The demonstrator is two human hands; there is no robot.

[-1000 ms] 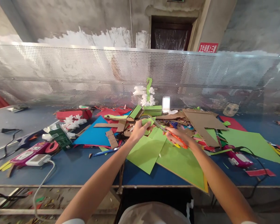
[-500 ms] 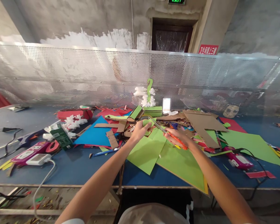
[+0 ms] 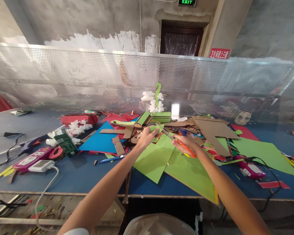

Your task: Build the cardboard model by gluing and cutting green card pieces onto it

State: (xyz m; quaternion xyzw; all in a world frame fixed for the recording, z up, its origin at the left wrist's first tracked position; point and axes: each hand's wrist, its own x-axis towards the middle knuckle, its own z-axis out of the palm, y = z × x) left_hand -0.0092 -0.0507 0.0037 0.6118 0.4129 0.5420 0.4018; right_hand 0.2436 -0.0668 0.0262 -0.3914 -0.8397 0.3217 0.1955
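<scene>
My left hand [image 3: 146, 137] is closed on a small green paper piece [image 3: 155, 128], pinched between thumb and fingers. In my right hand [image 3: 183, 143] is a pair of scissors [image 3: 189, 149] with orange handles. The metal blades point up and left and meet the edge of the green piece. Beneath both hands lie a green paper sheet [image 3: 153, 160] and a larger green board [image 3: 193, 176] with a yellowish edge. Behind them stands a green hook-shaped strip [image 3: 157, 93] with white crumpled tufts around it.
A blue sheet [image 3: 96, 138], a dark green box [image 3: 65, 143] and a purple power strip [image 3: 33, 160] lie to the left. Cardboard pieces [image 3: 208, 130] and another purple power strip [image 3: 251, 169] are on the right. A perforated metal screen [image 3: 88, 78] runs along the back of the blue table [image 3: 88, 179].
The view has shifted very slightly. Both hands, the scissors and the green piece stay almost in the same place.
</scene>
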